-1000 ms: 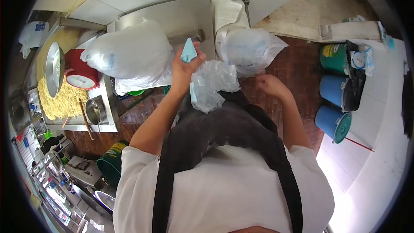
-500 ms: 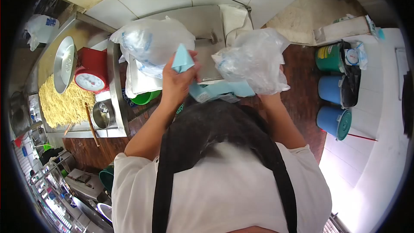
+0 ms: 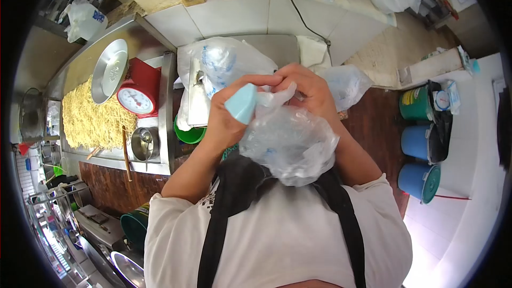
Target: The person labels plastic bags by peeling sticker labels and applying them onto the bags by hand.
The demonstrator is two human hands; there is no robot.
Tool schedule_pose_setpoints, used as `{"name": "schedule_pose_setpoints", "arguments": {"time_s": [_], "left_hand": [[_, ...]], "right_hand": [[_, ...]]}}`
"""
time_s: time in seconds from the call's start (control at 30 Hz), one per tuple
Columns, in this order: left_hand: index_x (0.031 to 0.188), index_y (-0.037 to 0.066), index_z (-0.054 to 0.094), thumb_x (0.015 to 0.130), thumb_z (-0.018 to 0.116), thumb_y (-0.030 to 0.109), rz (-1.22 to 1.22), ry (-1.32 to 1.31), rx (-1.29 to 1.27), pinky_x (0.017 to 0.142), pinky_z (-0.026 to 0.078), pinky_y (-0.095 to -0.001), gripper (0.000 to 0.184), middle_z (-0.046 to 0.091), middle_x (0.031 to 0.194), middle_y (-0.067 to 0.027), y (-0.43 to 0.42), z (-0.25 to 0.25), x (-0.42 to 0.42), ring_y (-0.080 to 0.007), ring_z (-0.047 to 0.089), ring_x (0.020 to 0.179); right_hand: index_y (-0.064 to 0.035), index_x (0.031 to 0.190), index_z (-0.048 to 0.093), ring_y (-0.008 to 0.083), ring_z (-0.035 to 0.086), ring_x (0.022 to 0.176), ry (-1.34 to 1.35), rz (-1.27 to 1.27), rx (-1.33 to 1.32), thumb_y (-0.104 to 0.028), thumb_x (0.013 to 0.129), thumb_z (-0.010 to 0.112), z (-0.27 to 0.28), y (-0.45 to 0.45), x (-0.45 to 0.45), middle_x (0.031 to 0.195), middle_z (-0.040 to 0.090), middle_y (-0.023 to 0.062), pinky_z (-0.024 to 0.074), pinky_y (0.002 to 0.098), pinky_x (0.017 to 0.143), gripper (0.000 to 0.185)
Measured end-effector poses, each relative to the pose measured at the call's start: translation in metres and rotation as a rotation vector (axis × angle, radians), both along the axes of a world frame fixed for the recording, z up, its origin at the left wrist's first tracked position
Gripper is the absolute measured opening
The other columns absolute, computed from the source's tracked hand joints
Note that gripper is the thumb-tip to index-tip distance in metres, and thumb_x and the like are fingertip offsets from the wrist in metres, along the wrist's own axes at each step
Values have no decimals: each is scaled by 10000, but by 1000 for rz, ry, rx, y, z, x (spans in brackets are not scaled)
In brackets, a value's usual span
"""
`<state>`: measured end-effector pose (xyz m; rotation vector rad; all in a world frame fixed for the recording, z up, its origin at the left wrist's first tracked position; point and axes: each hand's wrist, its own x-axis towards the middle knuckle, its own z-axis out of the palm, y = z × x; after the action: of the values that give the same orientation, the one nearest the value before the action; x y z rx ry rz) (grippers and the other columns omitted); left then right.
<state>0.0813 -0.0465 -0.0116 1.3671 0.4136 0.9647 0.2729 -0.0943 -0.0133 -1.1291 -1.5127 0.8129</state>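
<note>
Plastic bag (image 3: 290, 146), translucent and bulging, hangs below a person's 2 bare hands in the head view, in front of a white shirt (image 3: 282, 229) and a black apron (image 3: 234, 181). The left hand (image 3: 220, 122) closes around a light-blue wedge-shaped piece (image 3: 241, 103), its material unclear, while the right hand (image 3: 316, 93) grips the bag's gathered neck (image 3: 277, 97). The 2 hands come together at the fingers above the neck.

Beyond them, a blue-printed bag (image 3: 229, 64) rests on a metal surface (image 3: 274, 45), and another filled bag (image 3: 349, 86) sits behind the right hand.

At left, a red dial scale (image 3: 152, 81) stands beside a heap of yellow noodles (image 3: 88, 122), its round metal pan (image 3: 109, 72) tilted in view. A steel pot (image 3: 141, 152) holding a utensil sits near the scale, next to a wooden stick (image 3: 126, 154). A green basin (image 3: 188, 134) is lower, near the left forearm.

At right, 1 green bucket (image 3: 413, 105) and 2 blue buckets (image 3: 415, 141) line the wall, the nearest blue one topped with a green lid (image 3: 431, 184).
</note>
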Motion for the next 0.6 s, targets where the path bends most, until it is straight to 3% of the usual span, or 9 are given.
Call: {"name": "schedule_pose_setpoints", "arguments": {"time_s": [0.03, 0.1, 0.2, 0.23, 0.33, 0.37, 0.47, 0.53, 0.6], "left_hand": [[1040, 32, 650, 867, 629, 17, 59, -46, 122, 785, 490, -257, 174, 668, 1123, -115, 4, -5, -2, -109, 602, 885], [992, 50, 605, 878, 621, 43, 230, 72, 84, 650, 440, -228, 116, 655, 998, -78, 8, -18, -20, -76, 546, 745], [974, 71, 562, 886, 644, 184, 164, -106, -359, 475, 293, -202, 164, 554, 772, 13, 14, -23, -50, -33, 428, 558], [968, 65, 576, 880, 658, 196, 95, 18, -306, 476, 309, -211, 178, 579, 786, 2, 19, -23, -59, -43, 447, 567], [912, 45, 618, 848, 719, 259, -305, 303, 0, 509, 396, -247, 245, 622, 792, -24, 44, -40, -88, -84, 508, 596], [932, 27, 654, 826, 747, 322, -302, 367, -66, 621, 487, -303, 327, 647, 788, -51, 47, -41, -98, -142, 586, 648], [984, 5, 670, 834, 728, 384, -406, -335, -358, 722, 526, -326, 411, 679, 825, -81, 74, -70, -115, -179, 630, 689], [1063, -1, 660, 904, 635, 403, 416, -452, -719, 800, 547, -347, 435, 688, 932, -102, 50, 9, -61, -214, 667, 800], [1095, 8, 652, 953, 571, 374, 417, -369, -936, 838, 541, -359, 400, 681, 986, -100, 81, 19, -73, -216, 666, 830]], "right_hand": [[-44, 928, 662, 117, 578, 854, -142, -5, 115, -7, 786, 757, 5, 4, -1, 900, 579, 17, 486, 267, 761, 175], [-60, 903, 674, 140, 595, 860, 29, 70, 44, -27, 807, 749, -10, 7, 7, 938, 612, 39, 504, 271, 742, 126], [-59, 903, 691, 180, 617, 904, 361, 171, -256, -82, 867, 706, -9, 0, 21, 1049, 643, 85, 535, 291, 734, 45], [-55, 909, 697, 194, 624, 924, 484, 200, -389, -105, 892, 686, -7, -2, 25, 1095, 650, 103, 546, 300, 734, 53], [-35, 1010, 690, 194, 643, 910, 1051, 575, -277, -186, 943, 632, -31, 17, 32, 1087, 672, 124, 549, 292, 748, 175], [-30, 1043, 683, 192, 649, 889, 1201, 632, -290, -208, 957, 615, -28, 23, 30, 1072, 680, 128, 548, 289, 743, 210], [-29, 1125, 640, 171, 639, 745, 1350, 367, -517, -240, 978, 588, 31, 45, -10, 968, 695, 116, 532, 278, 666, 262], [-44, 1156, 612, 152, 599, 636, 1259, 45, -601, -246, 979, 595, 38, 67, -25, 893, 685, 94, 505, 270, 594, 269], [-53, 1136, 613, 136, 555, 603, 1114, 154, -529, -243, 978, 602, -34, 97, -21, 880, 656, 61, 469, 271, 547, 248]]}}
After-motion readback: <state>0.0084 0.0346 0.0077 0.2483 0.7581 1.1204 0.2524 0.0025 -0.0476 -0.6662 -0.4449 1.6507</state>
